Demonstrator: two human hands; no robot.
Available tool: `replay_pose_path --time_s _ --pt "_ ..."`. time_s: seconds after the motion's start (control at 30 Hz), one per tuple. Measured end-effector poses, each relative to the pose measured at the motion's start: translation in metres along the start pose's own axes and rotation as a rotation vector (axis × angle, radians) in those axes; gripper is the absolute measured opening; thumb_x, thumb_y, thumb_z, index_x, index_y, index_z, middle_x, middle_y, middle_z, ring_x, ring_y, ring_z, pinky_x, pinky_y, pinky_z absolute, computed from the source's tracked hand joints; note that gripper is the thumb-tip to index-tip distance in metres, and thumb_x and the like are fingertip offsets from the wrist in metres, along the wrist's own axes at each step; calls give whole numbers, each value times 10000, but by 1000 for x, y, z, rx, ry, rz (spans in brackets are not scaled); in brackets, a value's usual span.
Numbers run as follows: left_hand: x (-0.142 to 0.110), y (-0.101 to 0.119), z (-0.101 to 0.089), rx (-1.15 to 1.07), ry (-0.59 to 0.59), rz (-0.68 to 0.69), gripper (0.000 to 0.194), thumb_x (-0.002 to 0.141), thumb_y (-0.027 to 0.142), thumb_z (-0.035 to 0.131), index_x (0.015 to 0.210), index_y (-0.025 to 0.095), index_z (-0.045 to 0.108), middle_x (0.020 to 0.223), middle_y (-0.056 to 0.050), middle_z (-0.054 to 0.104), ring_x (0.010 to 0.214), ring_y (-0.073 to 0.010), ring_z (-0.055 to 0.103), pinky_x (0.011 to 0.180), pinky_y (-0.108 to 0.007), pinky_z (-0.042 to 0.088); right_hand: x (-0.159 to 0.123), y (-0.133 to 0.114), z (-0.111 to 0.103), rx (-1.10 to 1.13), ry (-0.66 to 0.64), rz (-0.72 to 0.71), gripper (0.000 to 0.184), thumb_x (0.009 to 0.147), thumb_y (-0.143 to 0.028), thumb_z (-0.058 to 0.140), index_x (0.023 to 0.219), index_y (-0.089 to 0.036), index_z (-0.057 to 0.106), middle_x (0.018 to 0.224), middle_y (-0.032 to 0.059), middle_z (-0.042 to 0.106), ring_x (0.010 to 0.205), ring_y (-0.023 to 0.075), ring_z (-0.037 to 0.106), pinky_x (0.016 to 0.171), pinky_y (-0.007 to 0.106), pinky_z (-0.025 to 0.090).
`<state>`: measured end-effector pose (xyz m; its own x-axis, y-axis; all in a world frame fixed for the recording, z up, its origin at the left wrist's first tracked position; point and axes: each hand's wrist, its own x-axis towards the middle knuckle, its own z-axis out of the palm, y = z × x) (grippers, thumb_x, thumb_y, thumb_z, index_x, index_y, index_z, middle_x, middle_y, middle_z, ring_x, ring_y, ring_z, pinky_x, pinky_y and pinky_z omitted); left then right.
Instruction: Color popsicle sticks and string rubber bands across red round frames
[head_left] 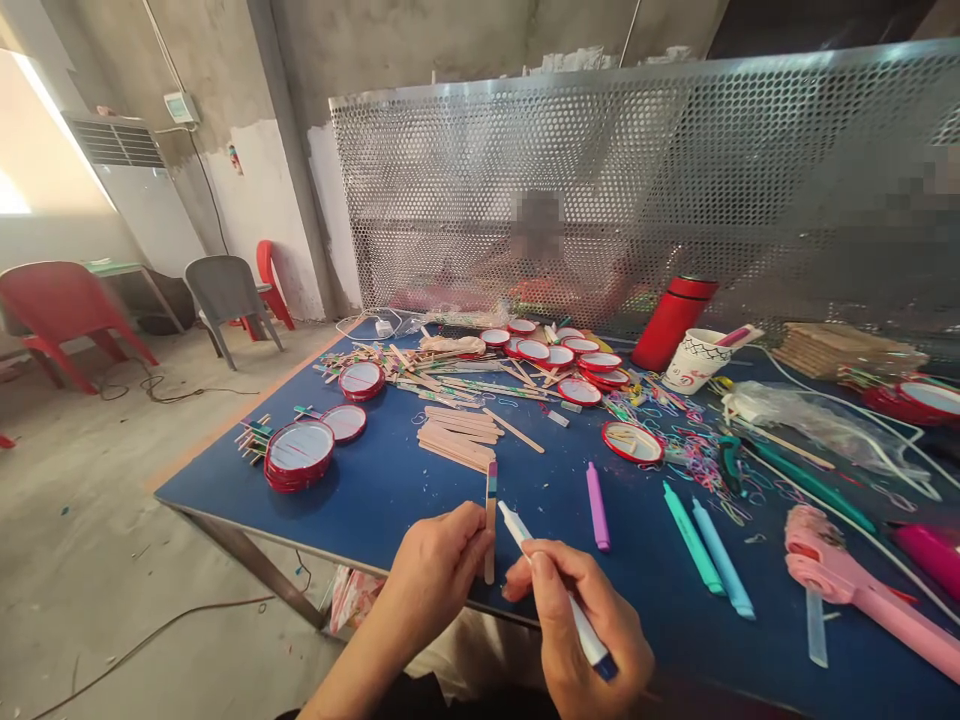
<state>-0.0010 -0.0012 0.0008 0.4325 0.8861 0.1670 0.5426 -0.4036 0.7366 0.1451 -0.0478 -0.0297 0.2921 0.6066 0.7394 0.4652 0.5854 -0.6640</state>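
Between the fingers of my left hand a wooden craft stick stands nearly upright, with purple and blue-green bands coloured near its top end. My right hand grips a white marker pen with a dark blue end. The marker's tip points up and left, close to the coloured part of the stick; whether it touches I cannot tell. Just beyond lies a pile of plain craft sticks. A purple marker, a green marker and a light blue marker lie on the table to the right.
Red-rimmed round pieces are stacked at the left, with more at the back. A pink glue gun lies at right. A red bottle and a paper cup stand before a perforated metal panel. Coloured bands lie scattered.
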Motion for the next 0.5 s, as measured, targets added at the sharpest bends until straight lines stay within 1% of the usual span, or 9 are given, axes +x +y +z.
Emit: replay_pose_path --time_s 0.17,0.3,0.43,0.5 --pt "0 1 0 -16 7 5 275 986 286 370 716 246 343 631 20 592 567 -140 521 585 -245 380 2 0 -1 22 -95 -76 139 978 -162 564 1005 -230 682 688 -47 708 567 107 684 629 205 557" --pt "1 1 -1 13 0 -14 287 982 296 375 703 246 336 635 8 601 570 -147 532 585 -252 388 0 1 -1 -2 -36 -25 133 989 -164 560 1013 -229 673 692 -51 702 566 98 677 639 197 553" --pt "1 1 -1 -3 -12 -19 271 983 298 361 718 247 349 639 5 604 575 -153 539 593 -257 396 -1 1 -2 1 -88 -76 151 990 -155 548 1038 -237 666 710 -54 709 585 95 688 646 198 548" --pt "1 1 -1 2 -14 -22 275 983 303 354 714 248 340 636 3 597 575 -156 534 593 -261 394 -1 1 -2 -1 -89 -64 152 991 -152 549 1037 -236 666 715 -56 709 590 88 689 649 191 544"
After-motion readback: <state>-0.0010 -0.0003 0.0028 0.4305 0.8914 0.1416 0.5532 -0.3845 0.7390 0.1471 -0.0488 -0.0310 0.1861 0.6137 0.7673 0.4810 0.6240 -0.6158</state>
